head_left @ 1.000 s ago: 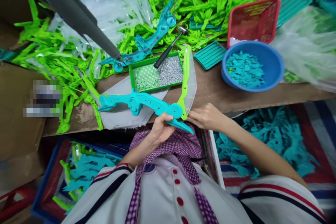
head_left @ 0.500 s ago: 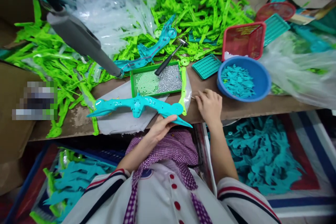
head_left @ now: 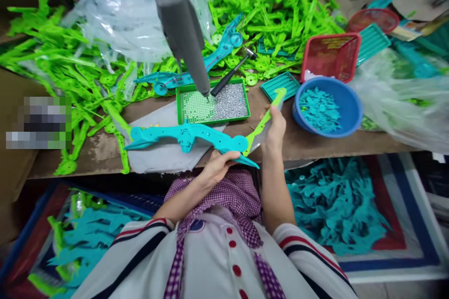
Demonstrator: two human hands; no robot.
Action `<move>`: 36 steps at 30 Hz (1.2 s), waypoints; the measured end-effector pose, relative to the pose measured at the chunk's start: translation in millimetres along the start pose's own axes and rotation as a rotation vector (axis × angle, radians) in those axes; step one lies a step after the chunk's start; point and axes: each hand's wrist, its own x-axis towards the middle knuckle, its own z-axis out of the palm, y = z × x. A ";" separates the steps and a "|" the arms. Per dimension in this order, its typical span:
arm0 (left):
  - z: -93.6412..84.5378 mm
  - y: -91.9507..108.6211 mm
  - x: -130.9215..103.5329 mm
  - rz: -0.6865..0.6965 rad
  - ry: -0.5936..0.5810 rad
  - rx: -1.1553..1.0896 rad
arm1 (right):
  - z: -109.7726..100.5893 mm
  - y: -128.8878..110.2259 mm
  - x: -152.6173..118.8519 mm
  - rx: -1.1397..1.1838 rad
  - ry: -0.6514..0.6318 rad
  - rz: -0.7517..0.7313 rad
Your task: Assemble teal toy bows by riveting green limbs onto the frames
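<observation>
My left hand (head_left: 219, 166) grips the right end of a long turquoise plastic part (head_left: 206, 136), which lies across the front of the bench over a grey cloth (head_left: 157, 161). My right hand (head_left: 275, 127) is closed on a slim lime-green strip (head_left: 261, 126), tilted up to the right, its lower end touching the turquoise part's round right end. Behind the turquoise part sits a green tray (head_left: 231, 121) of small metal pieces, and a hammer (head_left: 231, 74) rests on its back edge. A grey hanging screwdriver (head_left: 185, 37) points down over the tray's left half.
A blue bowl (head_left: 356, 112) of small turquoise pieces stands right of my right hand, with a red basket (head_left: 331, 56) behind it. Lime-green parts (head_left: 266, 9) are heaped at the back and left. Crates of turquoise parts (head_left: 336, 210) stand below the bench edge.
My right hand has taken hold of the lime-green strip and lifted its far end, turning it to the right. The hanging screwdriver has swung right, over the tray.
</observation>
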 end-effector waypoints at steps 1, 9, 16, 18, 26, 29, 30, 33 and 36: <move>1.0 1.4 1.2 0.007 -0.001 -0.006 | -4.9 3.4 -6.0 0.030 0.081 -0.024; -4.4 3.0 5.2 -0.026 -0.042 0.040 | -21.0 21.5 -34.4 -0.033 0.301 -0.125; -8.2 3.0 30.0 -0.020 -0.101 0.057 | -22.2 14.0 -6.0 -0.126 0.119 -0.225; -10.7 4.4 31.9 -0.008 -0.154 0.095 | -23.3 15.1 0.1 -0.152 0.105 -0.219; -88.9 63.2 -29.3 0.460 -0.345 1.009 | -43.4 10.6 25.2 -0.230 -0.076 -0.003; -129.3 109.2 -32.8 0.928 -0.031 1.433 | -44.5 14.7 30.6 -0.192 -0.111 0.030; -139.9 123.8 -28.2 0.959 0.040 1.578 | -43.0 17.0 31.3 -0.183 -0.110 0.033; -159.8 156.9 -10.6 0.819 0.035 1.935 | -39.4 18.4 29.5 -0.180 -0.053 -0.026; -164.3 170.6 -8.4 0.800 -0.023 2.051 | -49.5 4.1 17.7 -0.191 -0.026 -0.176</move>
